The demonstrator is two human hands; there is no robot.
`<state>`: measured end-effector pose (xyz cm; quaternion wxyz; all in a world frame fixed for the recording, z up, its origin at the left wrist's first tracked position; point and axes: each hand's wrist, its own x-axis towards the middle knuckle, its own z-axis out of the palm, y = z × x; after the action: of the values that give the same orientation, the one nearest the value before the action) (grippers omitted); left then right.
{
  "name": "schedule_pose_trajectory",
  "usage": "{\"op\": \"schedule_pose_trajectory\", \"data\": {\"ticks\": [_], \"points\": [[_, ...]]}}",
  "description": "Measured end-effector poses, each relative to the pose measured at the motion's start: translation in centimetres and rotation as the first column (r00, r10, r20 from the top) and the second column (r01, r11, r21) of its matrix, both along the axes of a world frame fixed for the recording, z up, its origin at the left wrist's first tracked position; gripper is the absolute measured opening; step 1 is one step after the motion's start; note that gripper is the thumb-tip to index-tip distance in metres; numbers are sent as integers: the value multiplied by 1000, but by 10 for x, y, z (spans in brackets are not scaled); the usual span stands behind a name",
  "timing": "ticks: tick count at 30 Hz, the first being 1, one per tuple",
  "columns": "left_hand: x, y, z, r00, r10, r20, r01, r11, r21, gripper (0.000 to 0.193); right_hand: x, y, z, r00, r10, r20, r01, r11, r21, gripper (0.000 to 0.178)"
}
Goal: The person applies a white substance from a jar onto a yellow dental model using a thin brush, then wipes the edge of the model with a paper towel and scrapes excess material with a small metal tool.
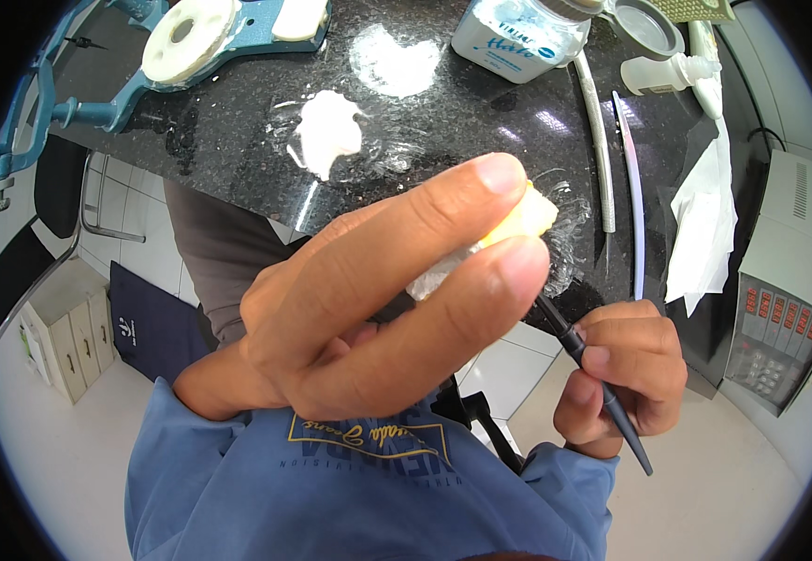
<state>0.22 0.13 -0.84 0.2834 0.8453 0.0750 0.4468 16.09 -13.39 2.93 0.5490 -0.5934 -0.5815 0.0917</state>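
Raised over the edge of the dark worktop, my left hand point(369, 299) is closed on a small piece of dental plaster cast point(534, 215), yellow on the side that shows. Its two nearest fingers cover much of the piece, and a whitish part peeks out between them. My right hand point(632, 374) grips a slim black-handled tool point(558, 323) like a pencil. The upper end of that tool points at the cast piece; its tip is hidden behind my left fingers, so contact cannot be made out.
On the speckled black worktop point(238, 131) lie white powder heaps point(328, 136). A blue articulator point(256, 33) stands far left. A powder jar point(518, 42), small white bottle point(654, 75), grey rod-like tool point(599, 140), lilac-handled tool point(632, 187) and white paper point(701, 234) lie right, near a grey machine point(780, 280).
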Motion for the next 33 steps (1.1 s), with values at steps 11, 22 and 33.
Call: {"op": "schedule_pose_trajectory", "data": {"ticks": [11,22,33], "points": [[1,0,-2,1000,-27,-14,27,999,-19,69,1,2,-1,1000,18,-7,-18,1000,19,23],[-1,-4,-1,1000,20,-19,-20,1000,15,74,2,-10,-4,990,-22,-139,31,997,64,19],[-28,-4,16,957,21,288,177,746,-642,79,31,31,81,989,-144,44,132,969,209,28]]}}
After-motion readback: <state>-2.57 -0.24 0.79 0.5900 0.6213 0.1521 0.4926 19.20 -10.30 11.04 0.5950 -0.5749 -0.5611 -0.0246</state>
